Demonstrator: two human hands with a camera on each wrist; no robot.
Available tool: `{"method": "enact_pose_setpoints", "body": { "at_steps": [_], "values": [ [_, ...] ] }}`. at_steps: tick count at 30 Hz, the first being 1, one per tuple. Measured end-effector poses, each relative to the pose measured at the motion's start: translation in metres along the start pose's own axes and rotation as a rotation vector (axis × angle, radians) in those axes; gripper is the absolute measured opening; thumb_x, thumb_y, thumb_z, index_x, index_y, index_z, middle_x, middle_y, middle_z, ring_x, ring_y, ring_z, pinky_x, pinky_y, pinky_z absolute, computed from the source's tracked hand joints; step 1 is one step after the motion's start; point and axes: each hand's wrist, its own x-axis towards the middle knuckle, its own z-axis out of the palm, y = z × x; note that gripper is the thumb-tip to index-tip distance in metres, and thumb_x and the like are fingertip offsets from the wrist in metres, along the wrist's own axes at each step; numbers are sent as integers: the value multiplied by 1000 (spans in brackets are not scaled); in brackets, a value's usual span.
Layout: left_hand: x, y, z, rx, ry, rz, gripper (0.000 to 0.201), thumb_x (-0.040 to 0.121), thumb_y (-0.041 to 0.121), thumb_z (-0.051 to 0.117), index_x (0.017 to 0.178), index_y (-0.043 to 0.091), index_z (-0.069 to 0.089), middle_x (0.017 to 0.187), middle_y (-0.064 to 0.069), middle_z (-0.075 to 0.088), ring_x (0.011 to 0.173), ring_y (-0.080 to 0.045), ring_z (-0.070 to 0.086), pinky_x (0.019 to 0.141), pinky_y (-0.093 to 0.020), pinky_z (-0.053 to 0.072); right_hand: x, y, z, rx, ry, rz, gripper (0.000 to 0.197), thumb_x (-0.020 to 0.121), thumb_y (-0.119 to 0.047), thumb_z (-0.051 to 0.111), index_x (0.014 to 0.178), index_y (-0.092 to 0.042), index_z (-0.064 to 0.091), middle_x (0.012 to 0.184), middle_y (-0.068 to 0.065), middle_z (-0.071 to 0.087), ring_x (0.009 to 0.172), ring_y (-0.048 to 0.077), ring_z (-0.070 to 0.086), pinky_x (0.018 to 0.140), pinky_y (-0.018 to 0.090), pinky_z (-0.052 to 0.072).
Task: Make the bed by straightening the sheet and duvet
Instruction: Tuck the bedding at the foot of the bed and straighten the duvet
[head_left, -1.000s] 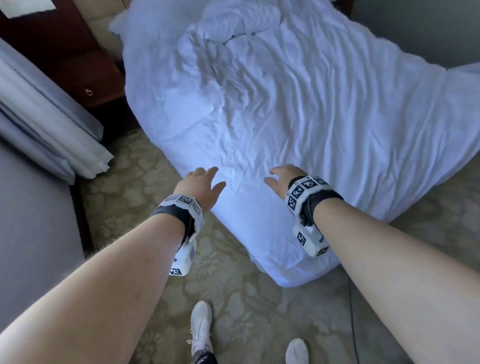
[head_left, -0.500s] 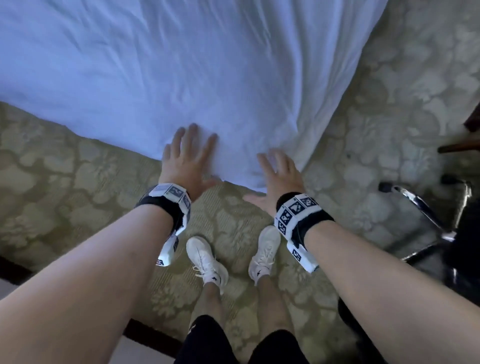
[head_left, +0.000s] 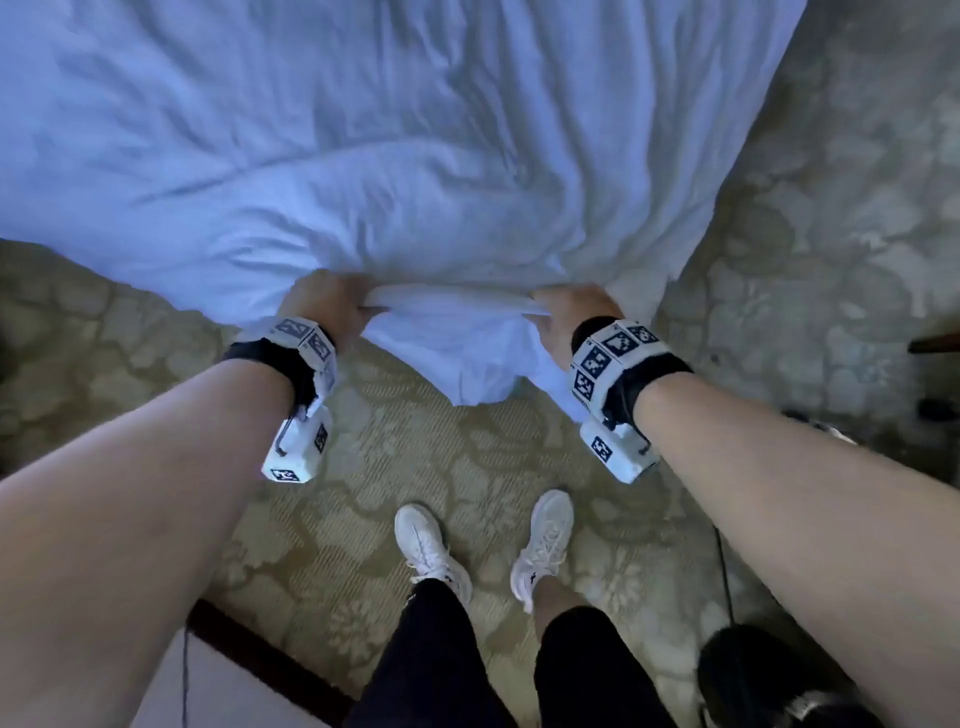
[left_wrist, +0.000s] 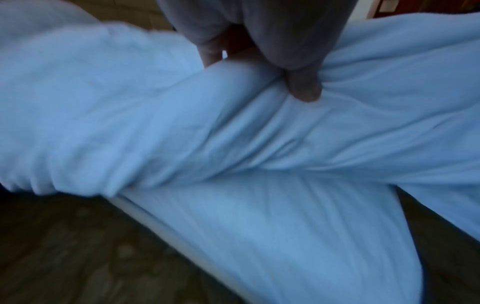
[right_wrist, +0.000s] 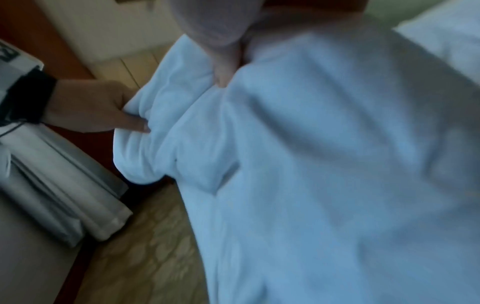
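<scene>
A crumpled white duvet (head_left: 415, 156) covers the bed and hangs over its near corner toward the floor. My left hand (head_left: 330, 306) grips the duvet's near edge, fingers curled into the cloth. About a forearm's length to its right, my right hand (head_left: 566, 312) grips the same edge. The cloth between them is bunched into a taut fold (head_left: 457, 301), and a loose corner (head_left: 467, 369) hangs below. In the left wrist view my thumb (left_wrist: 303, 88) presses into the duvet (left_wrist: 233, 144). The right wrist view shows the duvet (right_wrist: 311, 164) pinched, with the left hand (right_wrist: 98, 109) holding it farther along.
Patterned beige carpet (head_left: 415, 467) lies around the bed, and my feet in white shoes (head_left: 426, 551) stand just short of the corner. A dark round object (head_left: 748, 670) sits on the floor at the lower right. Grey curtains (right_wrist: 57, 176) hang to the left.
Both hands were open, lying flat on the duvet's hanging corner half a second ago; now both have closed on its edge and gathered it. The view has dropped from the whole bed toward the corner.
</scene>
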Motion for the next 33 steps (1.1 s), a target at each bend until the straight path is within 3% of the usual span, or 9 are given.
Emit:
{"method": "enact_pose_setpoints", "body": {
  "at_steps": [2, 4, 10, 17, 20, 23, 28, 30, 33],
  "values": [
    [-10, 2, -66, -67, 83, -55, 37, 94, 35, 54, 121, 11, 56, 113, -20, 63, 107, -39, 55, 83, -40, 42, 7, -15, -67, 6, 71, -66, 18, 99, -26, 42, 99, -12, 53, 80, 6, 55, 88, 31, 57, 71, 31, 38],
    [-16, 2, -130, -141, 193, -99, 44, 92, 39, 56, 128, 14, 50, 112, -21, 62, 105, -40, 56, 84, -41, 42, 16, -34, -128, 43, 137, -109, 14, 99, -26, 41, 89, -16, 44, 68, -2, 44, 80, 29, 55, 66, 29, 36],
    [-9, -16, -260, -125, 353, -96, 62, 94, 56, 37, 148, 28, 24, 119, -25, 60, 110, -41, 55, 88, -42, 42, 43, -91, -259, 134, 405, -253, 41, 99, -45, 33, 114, -12, 51, 89, 17, 63, 81, 34, 61, 74, 39, 52],
    [96, -61, -337, -69, 380, -26, 61, 94, 59, 28, 146, 27, 28, 116, -23, 61, 111, -38, 55, 89, -42, 42, 155, -116, -334, 167, 465, -224, 53, 93, -60, 34, 102, -14, 58, 88, 7, 66, 81, 28, 62, 76, 39, 54],
    [176, -79, -359, -89, 313, -12, 59, 95, 60, 26, 145, 29, 30, 131, -20, 55, 121, -36, 50, 97, -42, 39, 224, -125, -354, 157, 394, -84, 56, 92, -62, 32, 121, -19, 52, 115, 9, 62, 100, 28, 59, 87, 38, 50],
    [253, -96, -366, -69, 223, -2, 61, 94, 61, 25, 146, 29, 29, 132, -20, 54, 119, -37, 51, 94, -42, 40, 280, -133, -361, 104, 275, -4, 65, 91, -62, 33, 146, -29, 24, 147, 9, 30, 132, 30, 33, 108, 46, 33],
    [346, -104, -371, -52, 111, 22, 60, 96, 59, 26, 145, 26, 29, 135, -21, 50, 119, -39, 50, 92, -43, 41, 301, -147, -330, -247, 385, -206, 83, 75, -77, 30, 140, -28, 39, 148, 7, 28, 137, 31, 24, 114, 55, 12],
    [370, -108, -370, -50, 89, 19, 58, 96, 57, 27, 143, 24, 32, 133, -22, 51, 118, -40, 50, 91, -43, 41, 303, -154, -306, -408, 284, -304, 94, 66, -82, 29, 142, -27, 36, 153, 8, 22, 141, 34, 18, 110, 62, 5],
    [393, -118, -358, -66, 65, 10, 58, 95, 59, 28, 141, 25, 34, 133, -22, 51, 118, -40, 50, 94, -44, 40, 326, -145, -286, -595, 30, -168, 96, 73, -73, 51, 149, -30, 10, 158, 4, -1, 145, 29, -1, 110, 63, -1]
  ]
}}
